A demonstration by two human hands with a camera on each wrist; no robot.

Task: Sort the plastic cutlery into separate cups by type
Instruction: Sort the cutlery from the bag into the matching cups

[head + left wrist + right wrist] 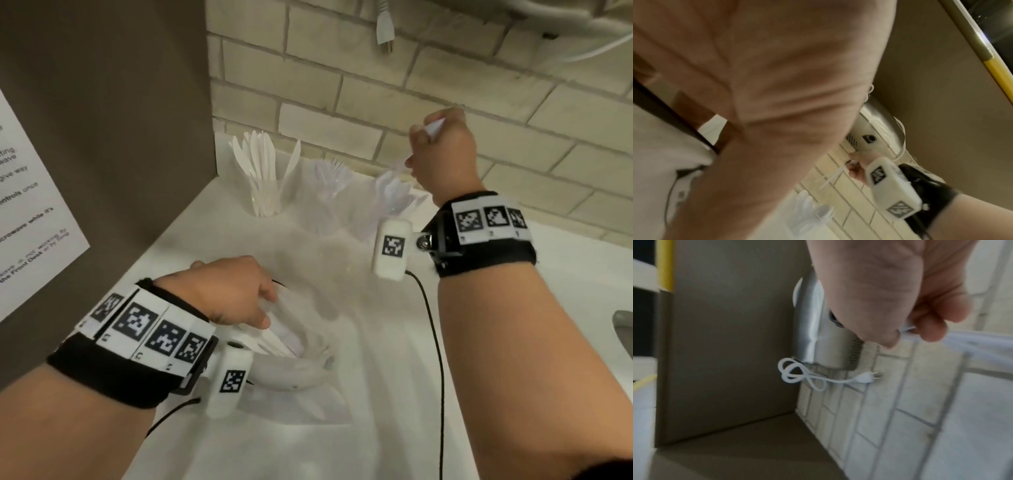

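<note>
Three clear cups stand at the back of the white counter [394, 377]. The left cup [265, 192] holds white knives, the middle cup [334, 192] forks, the right cup [394, 198] spoons. My right hand [424, 144] hovers over the right cup and pinches white cutlery [432, 129], handle up; its type is hard to tell. From the left wrist, that hand [855, 168] shows two thin white handles [830, 177] above a cup [812, 214]. Nearer me, my left hand [253, 305] curls its fingers onto white cutlery [281, 330] inside a crumpled clear plastic bag [301, 373].
A brown cabinet side [120, 120] with a paper notice [30, 212] walls off the left. Behind the cups runs a brick wall [342, 92], from which a white plug [385, 31] dangles. A sink rim [623, 329] shows at the far right. Black cables [433, 329] trail from the wrist cameras.
</note>
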